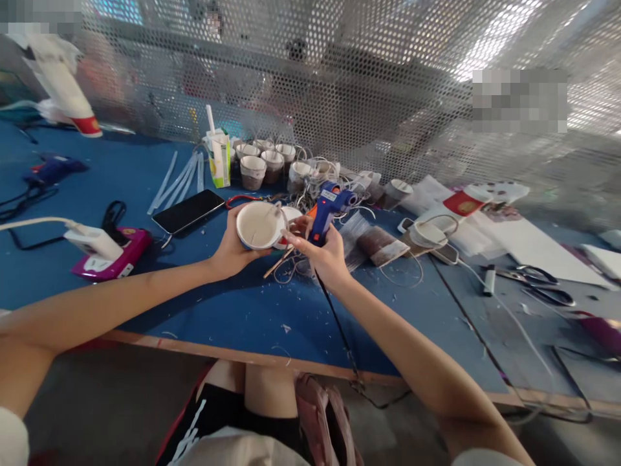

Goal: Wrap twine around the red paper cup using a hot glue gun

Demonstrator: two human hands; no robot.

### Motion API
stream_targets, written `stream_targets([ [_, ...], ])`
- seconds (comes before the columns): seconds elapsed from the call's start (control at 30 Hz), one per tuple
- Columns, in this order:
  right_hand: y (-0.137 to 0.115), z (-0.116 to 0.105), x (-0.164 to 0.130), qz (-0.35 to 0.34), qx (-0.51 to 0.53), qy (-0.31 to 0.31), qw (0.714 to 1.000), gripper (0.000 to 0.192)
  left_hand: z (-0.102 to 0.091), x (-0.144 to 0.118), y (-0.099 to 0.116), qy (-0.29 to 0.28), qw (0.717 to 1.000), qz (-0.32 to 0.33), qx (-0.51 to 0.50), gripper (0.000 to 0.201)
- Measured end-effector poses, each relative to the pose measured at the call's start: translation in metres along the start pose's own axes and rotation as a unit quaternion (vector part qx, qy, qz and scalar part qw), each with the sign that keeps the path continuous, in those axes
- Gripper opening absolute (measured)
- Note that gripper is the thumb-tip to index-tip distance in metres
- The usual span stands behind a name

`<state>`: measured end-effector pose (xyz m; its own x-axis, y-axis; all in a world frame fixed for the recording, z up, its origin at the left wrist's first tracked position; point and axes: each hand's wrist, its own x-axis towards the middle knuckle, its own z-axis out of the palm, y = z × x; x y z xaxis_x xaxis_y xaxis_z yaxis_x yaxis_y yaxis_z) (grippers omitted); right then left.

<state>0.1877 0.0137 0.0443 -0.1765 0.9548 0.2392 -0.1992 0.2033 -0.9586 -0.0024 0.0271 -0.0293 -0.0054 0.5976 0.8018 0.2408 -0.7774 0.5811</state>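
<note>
At frame center, above the blue desk [218, 310], our left hand [231, 249] cups a paper cup [261, 226] by its wall; it looks light and easily crushed. Our right hand [326, 254] is wrapped around a glue gun [330, 210], probably rigid, best held at its handle.

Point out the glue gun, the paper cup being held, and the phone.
glue gun [326, 208]: head view, on its blue body above the right hand.
paper cup [257, 226]: head view, on its white inside.
phone [188, 211]: head view, middle of its dark screen.
</note>
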Motion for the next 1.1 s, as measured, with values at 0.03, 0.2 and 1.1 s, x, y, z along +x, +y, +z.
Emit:
stream_targets([
  [0.03,0.001,-0.001,-0.001,0.004,-0.005,-0.015,1.0,0.048,0.0,0.0,0.0,-0.007,1.0,-0.003,-0.002,0.084],
  [0.2,0.006,-0.005,-0.004,0.012,-0.04,-0.052,0.998,0.05,-0.002,-0.002,0.001,-0.025,1.0,-0.003,0.018,0.086],
  [1.1,-0.032,-0.052,0.046,-0.04,-0.018,0.03,0.999,0.047,-0.001,-0.002,0.002,-0.005,1.0,-0.003,0.01,0.081],
])
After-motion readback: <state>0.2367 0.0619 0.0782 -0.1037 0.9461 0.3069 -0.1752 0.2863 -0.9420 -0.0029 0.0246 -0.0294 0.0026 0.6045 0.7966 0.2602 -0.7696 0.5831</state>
